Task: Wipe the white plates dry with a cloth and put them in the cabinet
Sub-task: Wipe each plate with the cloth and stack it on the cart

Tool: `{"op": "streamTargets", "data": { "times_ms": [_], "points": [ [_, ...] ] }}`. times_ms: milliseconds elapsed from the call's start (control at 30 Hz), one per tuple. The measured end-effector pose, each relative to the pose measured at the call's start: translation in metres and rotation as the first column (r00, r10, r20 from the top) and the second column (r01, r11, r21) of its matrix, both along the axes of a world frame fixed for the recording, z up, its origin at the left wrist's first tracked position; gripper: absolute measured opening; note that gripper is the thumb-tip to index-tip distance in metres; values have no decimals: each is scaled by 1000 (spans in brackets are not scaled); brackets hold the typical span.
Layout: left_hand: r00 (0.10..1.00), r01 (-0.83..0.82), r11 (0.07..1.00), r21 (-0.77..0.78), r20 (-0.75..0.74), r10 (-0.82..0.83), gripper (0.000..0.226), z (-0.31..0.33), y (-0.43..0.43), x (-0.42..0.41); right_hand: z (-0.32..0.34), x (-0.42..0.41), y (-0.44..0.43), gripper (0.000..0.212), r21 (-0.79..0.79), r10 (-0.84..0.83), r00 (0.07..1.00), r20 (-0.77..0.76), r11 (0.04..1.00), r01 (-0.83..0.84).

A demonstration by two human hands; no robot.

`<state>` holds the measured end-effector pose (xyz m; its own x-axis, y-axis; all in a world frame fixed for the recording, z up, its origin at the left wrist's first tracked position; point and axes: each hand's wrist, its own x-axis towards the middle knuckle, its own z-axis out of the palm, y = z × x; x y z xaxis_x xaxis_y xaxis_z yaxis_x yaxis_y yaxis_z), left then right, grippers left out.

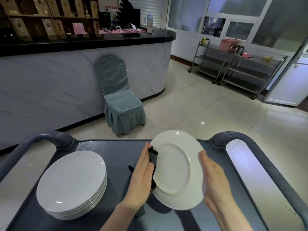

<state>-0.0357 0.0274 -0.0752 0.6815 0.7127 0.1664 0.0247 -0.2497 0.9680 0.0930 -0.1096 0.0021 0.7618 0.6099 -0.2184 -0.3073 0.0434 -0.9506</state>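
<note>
the grip is two-handed and flat: the left hand (pixel 141 172) has its fingers straight and together, pressing a dark cloth (pixel 153 155) against the left rim of a white plate (pixel 176 170). the right hand (pixel 215 177) lies with straight fingers along the plate's right rim. neither hand curls round anything that shows, though both thumbs are out of sight, so how they sit cannot be told. the plate is pinned between the two palms, tilted, with one face turned up to the camera and its far edge higher than its near edge. it hangs over the right half of a grey-blue cart (pixel 120 150), seemingly clear of the top, where its shadow falls. the cloth is bunched between the left palm and the rim, and a thin strip of it sticks out to the left of the hand.

on the left half of the cart sits a stack (pixel 71 182) of white plates, lying flat, well apart from the held plate. the cart's curved handles rise at the far left and far right corners.

beyond the cart a chair (pixel 120 100) in a blue-grey cover stands against a marbled bar (pixel 66 72) with a black top. steel trolleys (pixel 233 64) stand by the windows at the right, a pink basket (pixel 228 44) on one.
</note>
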Motion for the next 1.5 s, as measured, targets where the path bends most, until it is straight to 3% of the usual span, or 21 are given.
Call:
{"op": "streamTargets", "data": {
  "times_ms": [100,233,300,400,533,567,667,767,833,967,1100,1233,1333,1400,1500],
  "points": [
    [1000,10,998,65,-19,-9,54,5,-7,10,-2,1,1,55,-20,44,998,34,999,-43],
    [990,130,910,394,-110,-93,51,31,-3,27,-10,-10,4,41,-32,122,992,26,992,-121],
    [982,177,865,470,-137,-127,49,33,3,29,-10,-10,4,40,-30,123,992,25,992,-122],
    [992,122,913,390,-75,-101,48,20,7,22,-4,-5,1,42,-21,105,994,28,994,-104],
    [1000,3,1000,7,31,-3,54,-9,-1,8,1,6,-6,60,5,70,998,-5,998,-70],
    [1000,-5,1000,-23,27,6,56,-12,-3,7,2,7,-5,66,9,72,997,-5,997,-72],
    [1000,2,987,161,-20,1,56,-2,-2,12,0,5,0,73,1,81,997,-2,997,-81],
    [992,91,924,371,-116,-51,56,19,10,19,-6,0,3,63,-29,130,991,-12,991,-130],
    [986,140,898,418,-145,-87,55,21,17,19,-8,0,5,54,-40,142,989,-35,989,-144],
    [997,41,966,255,-69,-24,54,-6,13,6,-9,9,10,42,17,73,991,-113,997,-72],
    [993,-122,991,54,8,122,61,-29,-29,8,-6,14,24,38,76,-162,956,-245,980,186],
    [991,-81,928,364,-71,114,55,-31,-63,19,-9,1,38,30,63,-313,903,-293,937,345],
    [995,-16,921,389,-80,51,53,-28,-57,18,-13,-7,37,30,77,-337,905,-260,927,367],
    [999,-32,961,275,-8,36,51,-30,-49,14,-12,-6,34,30,75,-351,905,-239,923,378],
    [983,-162,986,46,90,157,54,-35,-40,10,-4,-1,32,32,98,-364,897,-250,912,398]
  ]
}}
